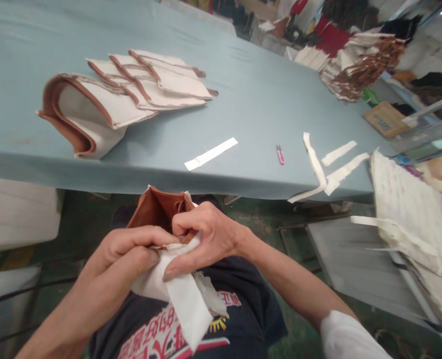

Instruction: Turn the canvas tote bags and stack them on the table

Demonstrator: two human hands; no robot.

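Observation:
Both my hands work over my lap, below the table's front edge. My left hand (131, 252) pinches a brown and white fabric piece (157, 209) with fingers closed on its edge. Against it, my right hand (206, 237) grips the same piece from the right, fingers curled over the brown lining and a white paper strip (187, 299) hanging down from under its thumb.
The blue-grey table (250, 99) carries a fanned row of finished brown-trimmed fabric pieces (131, 89), a white strip (211, 153), a small pink thread snipper (280, 154) and several white strips (329, 167). A heap of fabric pieces (359, 65) lies at the far right. White sheets (411, 209) stack at right.

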